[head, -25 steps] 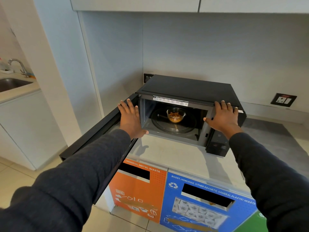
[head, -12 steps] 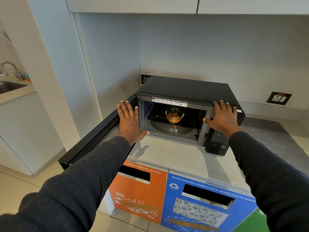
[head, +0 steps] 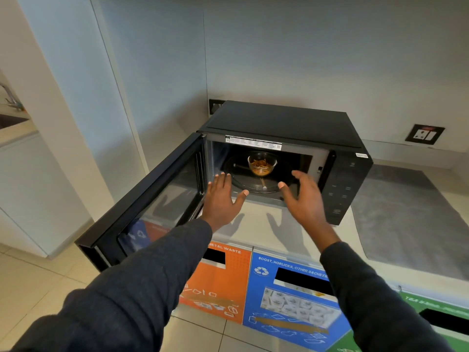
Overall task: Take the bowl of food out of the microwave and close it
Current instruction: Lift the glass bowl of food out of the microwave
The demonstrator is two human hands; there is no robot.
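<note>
Before the open microwave (head: 284, 123), two empty hands, left (head: 220, 199) and right (head: 304, 199), fingers spread, face one bowl (head: 262, 163).

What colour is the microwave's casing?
Black, seen clearly in the head view: the microwave.

Soft, even daylight fills the frame, brighter at the left. Two hand shadows fall on the pale counter (head: 256, 224) (soft-edged, fairly faint). Wide-angle bending bows the edges; the lower corners are slightly blurred.
</note>
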